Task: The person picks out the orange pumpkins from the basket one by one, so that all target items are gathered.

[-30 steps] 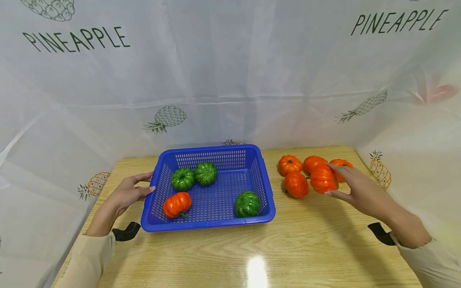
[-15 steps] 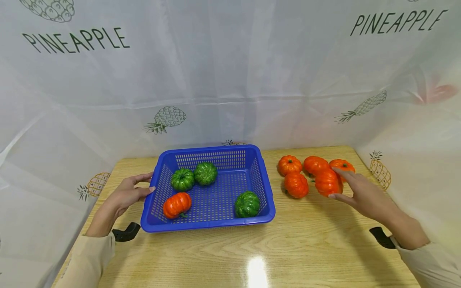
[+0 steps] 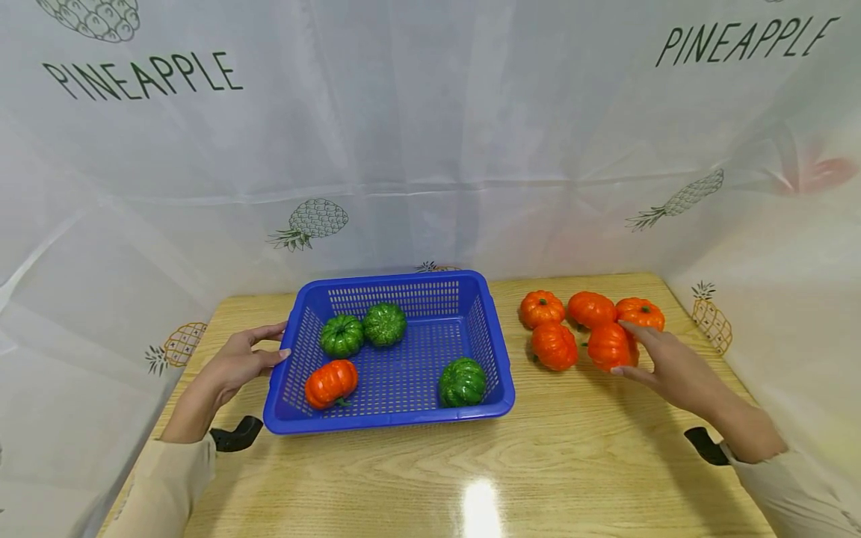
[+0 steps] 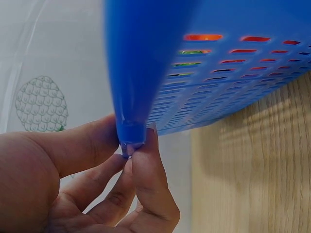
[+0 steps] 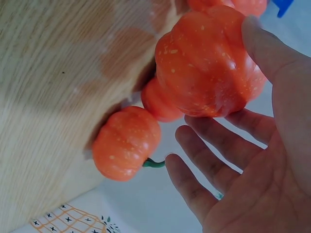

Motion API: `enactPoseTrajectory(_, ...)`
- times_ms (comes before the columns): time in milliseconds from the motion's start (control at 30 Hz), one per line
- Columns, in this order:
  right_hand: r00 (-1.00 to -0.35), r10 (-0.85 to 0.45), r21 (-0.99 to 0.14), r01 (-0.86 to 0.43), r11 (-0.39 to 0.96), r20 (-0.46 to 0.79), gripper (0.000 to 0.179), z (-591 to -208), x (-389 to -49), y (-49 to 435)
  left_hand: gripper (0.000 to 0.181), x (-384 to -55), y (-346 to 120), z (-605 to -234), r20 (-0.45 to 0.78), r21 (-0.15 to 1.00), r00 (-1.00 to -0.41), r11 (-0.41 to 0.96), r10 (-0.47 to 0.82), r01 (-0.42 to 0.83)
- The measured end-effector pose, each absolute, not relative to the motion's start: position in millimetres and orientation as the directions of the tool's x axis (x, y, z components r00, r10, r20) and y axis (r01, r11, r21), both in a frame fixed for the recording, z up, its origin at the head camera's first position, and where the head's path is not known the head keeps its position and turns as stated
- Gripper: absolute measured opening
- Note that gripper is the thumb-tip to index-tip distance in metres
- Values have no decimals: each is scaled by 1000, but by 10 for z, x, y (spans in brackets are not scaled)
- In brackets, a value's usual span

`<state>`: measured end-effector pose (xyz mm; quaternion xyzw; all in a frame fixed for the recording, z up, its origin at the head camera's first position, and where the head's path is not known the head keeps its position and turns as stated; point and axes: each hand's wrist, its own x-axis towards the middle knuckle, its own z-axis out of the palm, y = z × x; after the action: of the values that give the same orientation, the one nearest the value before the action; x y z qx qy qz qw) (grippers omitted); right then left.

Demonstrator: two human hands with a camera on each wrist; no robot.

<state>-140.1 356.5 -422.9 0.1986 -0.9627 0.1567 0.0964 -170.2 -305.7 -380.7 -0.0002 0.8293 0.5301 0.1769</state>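
Observation:
A blue plastic basket [image 3: 390,422] sits on the wooden table and holds three green pumpkins [image 3: 341,334] and one orange pumpkin [image 3: 331,382]. My left hand [image 3: 281,338] pinches the basket's left rim [image 4: 131,145] between thumb and fingers. To the basket's right, several orange pumpkins [image 3: 553,345] lie in a cluster. My right hand [image 3: 632,351] cups the nearest one [image 3: 605,345]. In the right wrist view my thumb [image 5: 272,58] touches that pumpkin [image 5: 209,63], and the fingers are spread and nearly straight beside it.
White sheeting printed with pineapples and the word PINEAPPLE closes off the back and both sides of the table [image 3: 538,463]. Another orange pumpkin [image 5: 126,143] lies just beyond my right fingers. Bare wood stretches from the basket to the front edge.
My right hand has drawn the orange pumpkin slightly right and toward me, down beside the others. The left hand and the basket have not moved.

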Motion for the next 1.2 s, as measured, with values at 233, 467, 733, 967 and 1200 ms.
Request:
enactPoseTrajectory(233, -910, -355, -280, -406, 870, 215, 83, -4269, -1428, 3548, 69, -1701, -3059, -3811, -291, 877, -939, 443, 185, -185)
enactPoseTrajectory(467, -902, -364, -270, -419, 867, 232, 82, -4316, -1454, 3533, 69, -1703, -3060, -3809, -291, 873, -938, 454, 188, -180)
enactPoseTrajectory(733, -903, -363, -255, -416, 873, 231, 81, -4376, -1496, 3525, 68, -1715, -3056, -3813, -285, 872, -941, 458, 184, -175)
enactPoseTrajectory(967, -924, -340, -268, -376, 887, 174, 80, -4386, -1514, 3494, 68, -1712, -3052, -3810, -285, 873, -941, 454, 184, -176)
enactPoseTrajectory(1200, -925, -334, -274, -374, 886, 182, 80, -4420, -1515, 3487, 69, -1707, -3053, -3810, -286, 875, -940, 451, 184, -178)
